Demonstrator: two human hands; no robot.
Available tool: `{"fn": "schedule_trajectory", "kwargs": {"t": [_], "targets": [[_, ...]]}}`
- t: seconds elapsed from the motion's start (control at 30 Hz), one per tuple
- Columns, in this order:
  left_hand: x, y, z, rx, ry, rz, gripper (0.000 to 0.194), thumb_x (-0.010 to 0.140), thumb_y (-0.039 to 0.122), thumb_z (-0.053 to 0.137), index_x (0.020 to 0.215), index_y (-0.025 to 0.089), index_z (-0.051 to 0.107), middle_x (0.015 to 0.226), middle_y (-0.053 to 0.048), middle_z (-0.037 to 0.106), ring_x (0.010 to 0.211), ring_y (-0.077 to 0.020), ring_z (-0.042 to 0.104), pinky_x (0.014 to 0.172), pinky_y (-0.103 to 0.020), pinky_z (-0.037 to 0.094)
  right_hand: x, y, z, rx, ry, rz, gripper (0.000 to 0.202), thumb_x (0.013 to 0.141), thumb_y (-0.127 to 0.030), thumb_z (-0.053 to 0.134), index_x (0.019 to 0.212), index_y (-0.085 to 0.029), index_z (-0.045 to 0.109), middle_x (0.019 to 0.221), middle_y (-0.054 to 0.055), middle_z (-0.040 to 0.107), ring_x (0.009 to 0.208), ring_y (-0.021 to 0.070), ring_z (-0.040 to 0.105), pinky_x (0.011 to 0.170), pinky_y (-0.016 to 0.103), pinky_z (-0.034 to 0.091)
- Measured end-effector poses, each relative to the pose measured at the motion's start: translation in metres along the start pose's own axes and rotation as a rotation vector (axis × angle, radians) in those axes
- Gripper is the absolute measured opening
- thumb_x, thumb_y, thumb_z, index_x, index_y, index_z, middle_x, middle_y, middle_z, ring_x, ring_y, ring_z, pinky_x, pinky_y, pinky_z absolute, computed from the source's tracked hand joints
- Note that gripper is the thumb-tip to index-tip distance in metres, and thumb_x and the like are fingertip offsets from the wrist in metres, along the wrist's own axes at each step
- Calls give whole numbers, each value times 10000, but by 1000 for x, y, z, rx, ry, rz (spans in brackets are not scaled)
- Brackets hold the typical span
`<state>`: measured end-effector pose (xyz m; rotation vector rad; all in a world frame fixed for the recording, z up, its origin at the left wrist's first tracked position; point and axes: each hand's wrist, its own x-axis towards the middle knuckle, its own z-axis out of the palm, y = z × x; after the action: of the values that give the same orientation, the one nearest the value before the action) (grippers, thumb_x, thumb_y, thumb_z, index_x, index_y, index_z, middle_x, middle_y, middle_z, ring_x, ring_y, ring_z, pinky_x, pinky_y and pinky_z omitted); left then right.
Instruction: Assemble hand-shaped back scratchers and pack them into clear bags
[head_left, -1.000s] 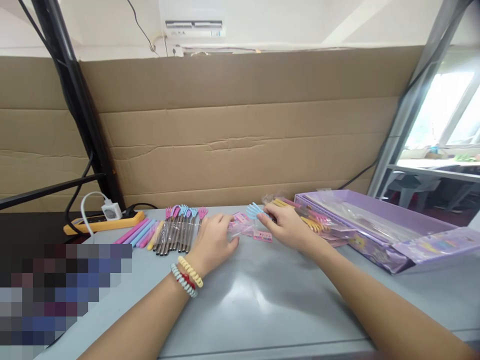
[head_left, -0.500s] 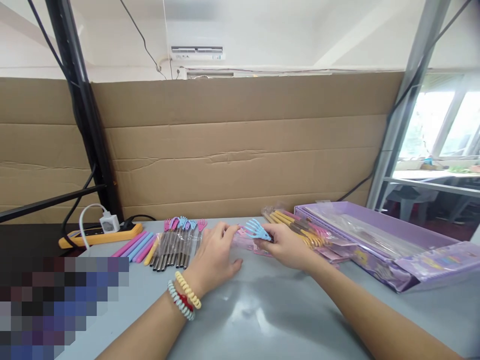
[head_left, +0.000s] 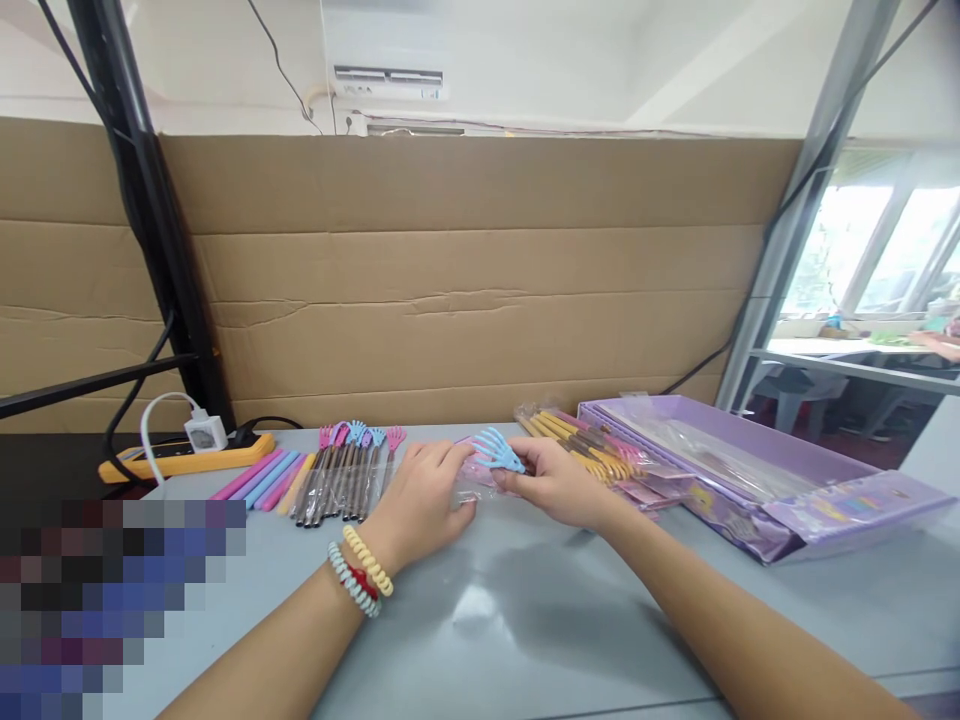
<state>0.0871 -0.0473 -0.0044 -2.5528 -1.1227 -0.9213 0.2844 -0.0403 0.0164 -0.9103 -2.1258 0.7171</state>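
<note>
My right hand (head_left: 559, 483) pinches a small blue hand-shaped scratcher head (head_left: 497, 450), its fingers pointing up and left. Beside it my left hand (head_left: 427, 500) lies over a clear and pink plastic wrapper (head_left: 471, 478), fingers bent at its edge; what they grip, if anything, is too small to make out. Left of that hand is a row of wrapped scratchers with dark metal rods (head_left: 341, 480) and pink, blue and purple heads. Further left lie pink, blue and yellow tubes (head_left: 262, 480). Wrapped yellow and pink scratchers (head_left: 585, 445) are behind my right hand.
A purple open box (head_left: 750, 500) with clear plastic inside stands at the right. A yellow power strip (head_left: 172, 458) with a white plug is at the back left. Cardboard (head_left: 480, 280) closes off the back, between a black post (head_left: 161, 230) and a grey post (head_left: 802, 220).
The view has shifted slightly. Both hands stay close together, and the blue head is still in my right hand, now a little nearer the wrapper.
</note>
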Motion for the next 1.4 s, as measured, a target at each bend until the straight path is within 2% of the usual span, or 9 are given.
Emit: {"fn": "schedule_trajectory", "kwargs": {"t": [0.17, 0.3, 0.43, 0.57, 0.63, 0.73, 1.03, 1.27, 1.4], "targets": [[0, 0, -1, 6, 17, -26, 407, 752, 238, 551, 1148, 175, 488, 1065, -84, 601, 1021, -246, 538, 877, -408, 372, -4, -4, -9, -323, 68, -31, 341, 845, -510, 482, 750, -183, 477, 639, -29, 482, 580, 104, 400, 538, 238, 292], [-1, 0, -1, 34, -23, -16, 423, 749, 228, 526, 1165, 164, 481, 1062, -93, 593, 1022, -258, 531, 852, -414, 371, -8, -6, -16, -494, -1, 45, 437, 901, -538, 329, 646, -189, 386, 561, -42, 405, 530, 97, 348, 517, 243, 249], [-1, -1, -1, 47, -34, -14, 428, 745, 220, 515, 1168, 159, 485, 1062, -98, 588, 1022, -262, 530, 843, -411, 369, -8, -9, -18, -549, -86, 98, 440, 893, -546, 340, 667, -184, 446, 586, -27, 456, 541, 103, 373, 514, 246, 252], [0, -1, -3, 52, -33, -17, 454, 730, 221, 535, 1178, 162, 487, 1032, -89, 584, 1000, -256, 535, 830, -402, 366, -9, -11, -20, -514, -154, 164, 410, 878, -551, 377, 962, -199, 570, 655, -15, 515, 580, 119, 424, 543, 248, 294], [0, 0, -3, 41, -38, 0, 476, 718, 214, 545, 1188, 170, 485, 1025, -83, 582, 999, -252, 536, 827, -394, 361, -10, -11, -22, -482, -188, 191, 448, 877, -549, 385, 1169, -240, 528, 656, -22, 519, 573, 122, 428, 548, 248, 303], [0, 2, -3, 24, -44, 31, 494, 713, 203, 543, 1201, 175, 480, 1030, -83, 580, 998, -245, 538, 819, -382, 354, -10, -11, -22, -451, -222, 203, 473, 873, -543, 400, 1260, -284, 486, 648, -29, 515, 556, 119, 418, 542, 246, 301], [0, 5, -4, 0, -78, 48, 484, 710, 197, 540, 1189, 160, 490, 1029, -95, 592, 996, -245, 541, 817, -373, 339, -8, -12, -17, -332, -255, 32, 272, 882, -395, 423, 806, -183, 575, 673, -28, 490, 584, 99, 378, 563, 238, 301], [0, 3, -4, -4, -10, 27, 532, 702, 263, 600, 1212, 204, 464, 1112, -82, 570, 1061, -250, 508, 886, -396, 323, -8, -11, -19, -235, -263, 64, 257, 860, -387, 461, 727, -178, 530, 610, -46, 391, 548, 85, 319, 532, 230, 268], [0, 2, -2, 27, -51, -15, 660, 665, 337, 658, 1262, 204, 411, 1204, -98, 535, 1128, -281, 472, 923, -438, 304, -8, -7, -20, -196, -207, 87, 290, 843, -408, 493, 670, -175, 486, 582, -51, 381, 531, 81, 328, 508, 228, 256]]}}
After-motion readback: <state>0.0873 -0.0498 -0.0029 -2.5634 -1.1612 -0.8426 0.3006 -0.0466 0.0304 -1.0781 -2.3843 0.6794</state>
